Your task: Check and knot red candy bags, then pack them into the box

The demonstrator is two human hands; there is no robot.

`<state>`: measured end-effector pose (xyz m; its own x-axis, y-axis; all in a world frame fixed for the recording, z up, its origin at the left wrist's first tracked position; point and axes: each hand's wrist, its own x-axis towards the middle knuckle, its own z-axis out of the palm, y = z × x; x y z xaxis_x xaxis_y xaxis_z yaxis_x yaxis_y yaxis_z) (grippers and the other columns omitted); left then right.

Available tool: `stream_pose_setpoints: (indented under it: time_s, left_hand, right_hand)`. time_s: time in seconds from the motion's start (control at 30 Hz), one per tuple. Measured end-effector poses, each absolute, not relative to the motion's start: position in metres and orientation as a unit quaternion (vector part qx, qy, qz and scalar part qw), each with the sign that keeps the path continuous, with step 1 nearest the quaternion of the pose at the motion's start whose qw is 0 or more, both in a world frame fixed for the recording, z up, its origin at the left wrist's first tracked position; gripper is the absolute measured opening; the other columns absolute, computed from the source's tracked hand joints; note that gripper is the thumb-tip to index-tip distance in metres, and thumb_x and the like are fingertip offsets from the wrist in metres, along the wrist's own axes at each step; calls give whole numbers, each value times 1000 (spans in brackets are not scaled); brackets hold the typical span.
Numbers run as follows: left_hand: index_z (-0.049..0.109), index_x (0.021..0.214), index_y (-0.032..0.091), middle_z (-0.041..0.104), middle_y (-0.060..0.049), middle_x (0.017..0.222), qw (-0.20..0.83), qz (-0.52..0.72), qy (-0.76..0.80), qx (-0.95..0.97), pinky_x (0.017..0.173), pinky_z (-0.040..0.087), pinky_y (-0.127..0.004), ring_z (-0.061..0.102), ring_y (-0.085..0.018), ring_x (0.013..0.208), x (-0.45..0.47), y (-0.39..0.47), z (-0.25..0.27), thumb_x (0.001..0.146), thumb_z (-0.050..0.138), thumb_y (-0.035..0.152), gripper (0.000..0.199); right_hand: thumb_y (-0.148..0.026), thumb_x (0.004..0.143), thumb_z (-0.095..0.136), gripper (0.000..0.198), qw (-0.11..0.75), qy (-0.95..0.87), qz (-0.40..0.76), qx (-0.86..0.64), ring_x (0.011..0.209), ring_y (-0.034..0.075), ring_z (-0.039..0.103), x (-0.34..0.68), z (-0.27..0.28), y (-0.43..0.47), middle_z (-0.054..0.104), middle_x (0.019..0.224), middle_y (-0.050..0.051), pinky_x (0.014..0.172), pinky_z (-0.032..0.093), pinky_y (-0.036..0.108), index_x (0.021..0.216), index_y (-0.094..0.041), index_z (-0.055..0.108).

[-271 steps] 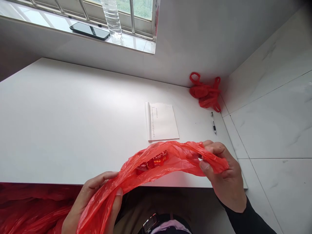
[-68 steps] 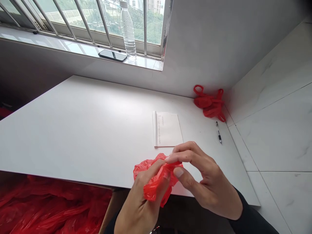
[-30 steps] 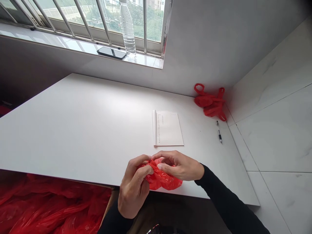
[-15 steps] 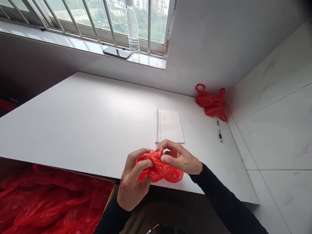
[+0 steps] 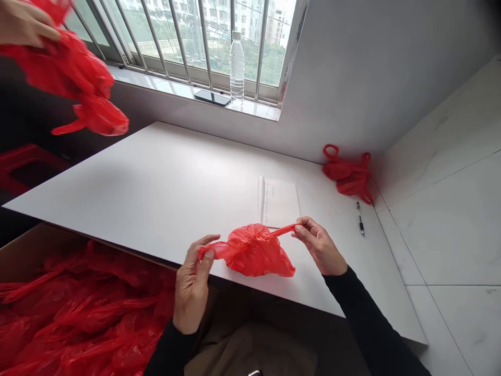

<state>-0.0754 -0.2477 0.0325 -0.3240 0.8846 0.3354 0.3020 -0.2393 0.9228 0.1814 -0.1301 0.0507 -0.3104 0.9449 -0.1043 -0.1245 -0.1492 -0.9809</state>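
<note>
A red plastic bag point(image 5: 260, 256), bunched together at its middle, lies at the front edge of the white table. My left hand point(image 5: 193, 282) pinches one twisted end of it, on the left. On the other side my right hand point(image 5: 319, 245) grips the opposite end between thumb and fingers. Both ends are drawn out sideways from the gathered centre, which looks like a knot. What the bag contains, if anything, is hidden.
Another person's hand point(image 5: 27, 26) holds red plastic bags point(image 5: 74, 73) at upper left. A box of red bags point(image 5: 78, 313) stands below the table point(image 5: 164, 183). A notepad point(image 5: 281, 203), pen point(image 5: 361, 226) and red fabric bag point(image 5: 348, 175) lie on top. A bottle point(image 5: 237, 70) and phone point(image 5: 212, 97) occupy the sill.
My hands have moved apart, stretching the bag's two ends outward from its middle. Another person's hand with red bags has come into view at upper left. The view has shifted slightly.
</note>
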Motion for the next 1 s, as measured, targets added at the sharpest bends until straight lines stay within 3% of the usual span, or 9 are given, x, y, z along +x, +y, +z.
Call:
stream_pose_setpoints:
  time_s: [0.13, 0.23, 0.33, 0.43, 0.5, 0.6, 0.73, 0.87, 1.0]
  left_hand:
    - [49, 149, 26, 53, -8, 153, 249, 527, 536, 610, 122, 36, -48, 41, -28, 147, -44, -249, 34, 93, 69, 40, 62]
    - [62, 138, 27, 60, -4, 148, 230, 509, 553, 618, 124, 35, -49, 41, -24, 147, -33, -244, 29, 104, 46, 35, 38]
    - [63, 136, 21, 60, -9, 146, 202, 517, 590, 587, 121, 37, -52, 42, -24, 145, -38, -248, 23, 108, 29, 29, 45]
    - [54, 145, 21, 55, -10, 151, 191, 496, 567, 629, 123, 31, -56, 40, -29, 146, -35, -252, 18, 101, 49, 35, 46]
    - [54, 145, 22, 64, -11, 140, 190, 471, 538, 673, 121, 32, -57, 51, -33, 135, -29, -249, 17, 87, 68, 32, 61]
    - [69, 117, 20, 74, -10, 103, 186, 466, 549, 669, 104, 48, -50, 65, -29, 103, -31, -250, 23, 78, 65, 17, 39]
    - [68, 105, 21, 73, -7, 102, 181, 528, 622, 549, 88, 56, -37, 68, -23, 96, -76, -288, 40, 93, 57, 30, 19]
    - [66, 117, 19, 72, -7, 115, 144, 578, 727, 341, 100, 53, -39, 67, -26, 109, -141, -367, 41, 94, 63, 42, 34]
    - [60, 131, 16, 71, -10, 120, 114, 568, 803, 140, 95, 57, -44, 69, -29, 107, -179, -454, 11, 94, 59, 54, 53]
  right_hand:
    - [-49, 92, 70, 31, 423, -481, 662, -389, 107, 22, 64, 182, 46, -149, 68, 101, 3, 108, 46, 47, 101, -26, 52]
    - [-46, 90, 73, 27, 451, -465, 648, -401, 101, 21, 69, 184, 39, -156, 71, 98, 3, 106, 50, 44, 99, -26, 56]
    - [-41, 87, 77, 24, 479, -435, 629, -431, 90, 16, 69, 188, 32, -157, 69, 90, -1, 100, 56, 34, 96, -26, 61]
    - [-40, 89, 76, 21, 469, -437, 642, -421, 89, 16, 69, 183, 35, -164, 69, 90, 0, 99, 57, 32, 97, -26, 62]
    - [-40, 90, 75, 20, 474, -452, 641, -402, 90, 17, 70, 176, 43, -173, 70, 92, 1, 102, 56, 34, 98, -27, 62]
    - [-40, 88, 76, 24, 479, -476, 621, -397, 103, 22, 70, 168, 51, -185, 72, 100, 5, 112, 48, 45, 105, -28, 63]
    - [-41, 83, 80, 38, 482, -485, 595, -423, 113, 29, 66, 174, 39, -187, 73, 109, 10, 116, 38, 62, 114, -28, 63]
    - [-44, 79, 82, 38, 451, -459, 597, -479, 101, 26, 65, 185, 13, -185, 71, 98, 7, 117, 35, 64, 110, -27, 66]
    - [-45, 76, 83, 40, 420, -449, 602, -509, 92, 25, 66, 192, -7, -183, 69, 97, 5, 115, 39, 62, 108, -28, 66]
